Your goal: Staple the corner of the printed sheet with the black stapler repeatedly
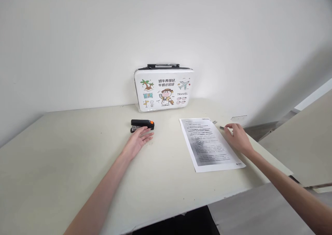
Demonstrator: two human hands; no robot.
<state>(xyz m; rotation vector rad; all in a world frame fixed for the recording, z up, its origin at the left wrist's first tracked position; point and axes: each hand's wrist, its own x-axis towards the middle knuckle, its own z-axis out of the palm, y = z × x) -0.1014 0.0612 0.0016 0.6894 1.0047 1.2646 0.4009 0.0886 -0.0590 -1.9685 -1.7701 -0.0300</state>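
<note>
A black stapler [142, 122] with an orange tip lies on its side on the table. My left hand [137, 142] is at its near side, fingers stretched out and palm partly turned up. The fingertips overlap the stapler's lower edge, and I cannot tell whether they press on it. To the right, my right hand [240, 138] is beside the printed sheet of paper [210, 145], thumb and index finger closed at one end of a small dark strip of staples [222, 127]. Another small grey strip [214, 122] lies by the paper's upper right edge.
A white case [164, 89] with cartoon prints and a black handle stands upright against the wall. The table [64, 159] ends at the right behind my right hand. A black seat [178, 224] shows below its front edge.
</note>
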